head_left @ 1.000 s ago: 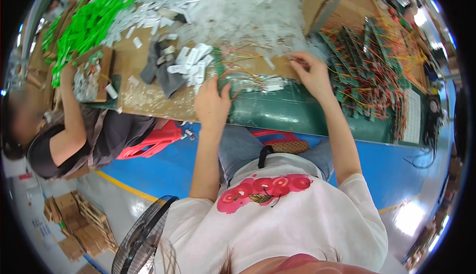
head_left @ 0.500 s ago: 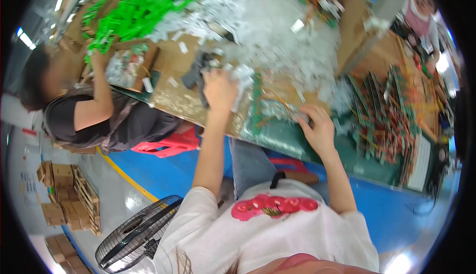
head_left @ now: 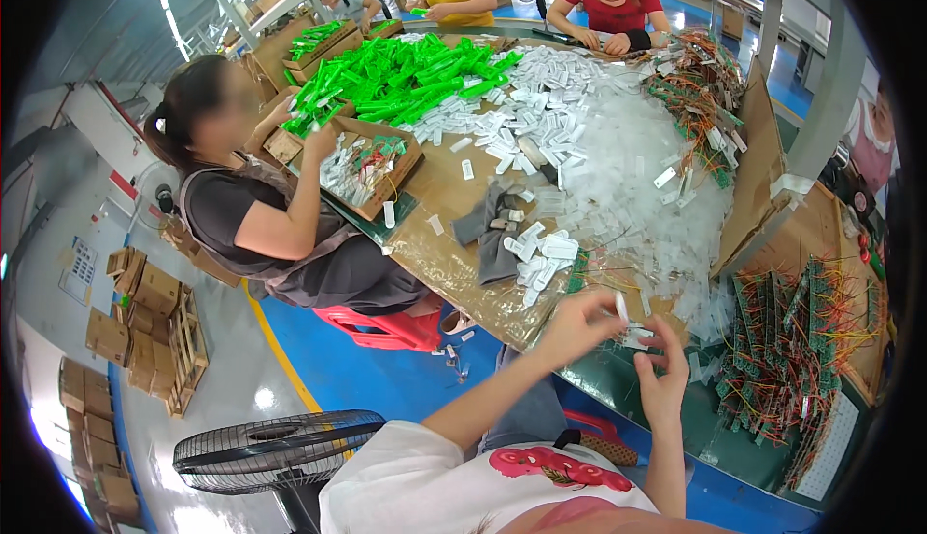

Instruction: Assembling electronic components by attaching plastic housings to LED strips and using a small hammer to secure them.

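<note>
My left hand pinches a small white plastic casing piece, held upright at the table's near edge. Close by on its right, my right hand is curved, with thumb and fingers apart and nothing clearly between them. White pieces show between the two hands; whether they lie on the table or touch my right fingers is unclear. Beyond my left hand, a small heap of white casings lies beside a crumpled grey cloth. A green circuit board strip is partly hidden behind my left hand.
Clear plastic pieces, white casings and green strips heap across the table. Wired circuit boards stand at right, near a cardboard divider. A co-worker sits left beside a parts box; a fan stands behind.
My left hand has moved from beside the grey cloth toward my right hand and now holds a white casing piece. My right hand's fingers have spread. The view has shifted, showing more of the far side.
</note>
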### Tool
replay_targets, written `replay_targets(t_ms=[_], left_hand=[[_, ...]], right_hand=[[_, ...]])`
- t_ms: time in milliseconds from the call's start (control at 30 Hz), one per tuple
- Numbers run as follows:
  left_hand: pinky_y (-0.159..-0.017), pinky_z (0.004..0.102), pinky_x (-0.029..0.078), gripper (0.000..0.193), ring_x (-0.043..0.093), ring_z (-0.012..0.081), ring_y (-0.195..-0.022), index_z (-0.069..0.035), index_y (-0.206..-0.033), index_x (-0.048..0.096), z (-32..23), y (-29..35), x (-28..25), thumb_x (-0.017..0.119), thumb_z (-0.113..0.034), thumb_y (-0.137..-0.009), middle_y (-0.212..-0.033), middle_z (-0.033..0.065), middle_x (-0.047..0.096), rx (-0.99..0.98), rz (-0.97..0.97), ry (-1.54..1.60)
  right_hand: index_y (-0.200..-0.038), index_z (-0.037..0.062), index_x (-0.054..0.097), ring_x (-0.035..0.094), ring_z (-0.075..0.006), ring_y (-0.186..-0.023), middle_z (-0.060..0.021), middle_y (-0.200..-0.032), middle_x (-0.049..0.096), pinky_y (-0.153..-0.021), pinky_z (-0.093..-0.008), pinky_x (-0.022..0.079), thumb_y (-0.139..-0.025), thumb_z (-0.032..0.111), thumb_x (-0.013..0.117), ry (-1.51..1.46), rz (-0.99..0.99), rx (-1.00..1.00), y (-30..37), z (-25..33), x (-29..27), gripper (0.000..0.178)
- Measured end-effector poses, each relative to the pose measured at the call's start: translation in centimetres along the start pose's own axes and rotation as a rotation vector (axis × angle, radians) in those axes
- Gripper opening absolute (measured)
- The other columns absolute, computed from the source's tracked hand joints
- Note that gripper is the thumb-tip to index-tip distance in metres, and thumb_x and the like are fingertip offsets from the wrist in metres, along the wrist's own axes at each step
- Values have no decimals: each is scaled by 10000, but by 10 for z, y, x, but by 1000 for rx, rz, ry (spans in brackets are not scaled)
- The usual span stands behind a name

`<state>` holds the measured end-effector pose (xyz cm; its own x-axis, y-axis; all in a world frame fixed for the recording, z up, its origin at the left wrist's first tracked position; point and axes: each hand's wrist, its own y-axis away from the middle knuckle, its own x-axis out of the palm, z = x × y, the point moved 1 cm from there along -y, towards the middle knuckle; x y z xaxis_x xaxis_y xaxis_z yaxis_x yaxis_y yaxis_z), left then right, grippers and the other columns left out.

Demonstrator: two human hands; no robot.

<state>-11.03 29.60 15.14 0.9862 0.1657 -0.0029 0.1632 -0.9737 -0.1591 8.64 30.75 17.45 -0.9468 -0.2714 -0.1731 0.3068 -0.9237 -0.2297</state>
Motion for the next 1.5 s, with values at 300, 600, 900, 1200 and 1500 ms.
replay_targets(t_ms=[300, 600, 900, 1200, 1500], left_hand=[[-817, 270, 563, 194, 698, 132, -909, 15, -1112, 704, 6, 35, 42, 704, -15, -920, -1022, 88, 744, -360, 149, 318], [-763, 359, 530, 233, 636, 265, -845, -89, -997, 752, 7, 22, 30, 810, -107, -772, -990, 63, 722, 287, -76, -697], [-798, 398, 459, 125, 564, 266, -875, -99, -837, 724, 15, 4, 20, 795, -184, -779, -867, 24, 676, 301, -32, -1033], [-878, 384, 402, 95, 583, 225, -863, -107, -839, 720, 16, 1, 13, 781, -172, -809, -831, 10, 695, 273, 81, -879], [-891, 371, 411, 85, 612, 214, -864, -116, -883, 756, 5, 13, -5, 787, -145, -809, -858, 3, 714, 108, 243, -532]], right_hand=[[-1163, 37, 725, 637, -133, -895, -62, -1115, 614, -707, -245, 579, -794, -38, 791, 17, 111, 85, 10, -10, -24, 382], [-1117, 54, 747, 651, -148, -875, -67, -1039, 653, -642, -256, 564, -805, -21, 782, 260, 62, 118, 45, -38, -51, 323], [-1041, 108, 746, 631, -241, -893, -24, -999, 655, -779, -363, 505, -729, 141, 825, 686, 210, -248, 29, -36, -37, 324], [-1069, 96, 738, 627, -260, -951, -53, -1026, 660, -839, -388, 507, -810, 193, 789, 607, 4, -186, 1, -45, -25, 282], [-865, 140, 748, 606, -190, -769, 10, -782, 667, -736, -346, 423, -802, 237, 793, 481, 135, 65, 6, -30, -22, 124]])
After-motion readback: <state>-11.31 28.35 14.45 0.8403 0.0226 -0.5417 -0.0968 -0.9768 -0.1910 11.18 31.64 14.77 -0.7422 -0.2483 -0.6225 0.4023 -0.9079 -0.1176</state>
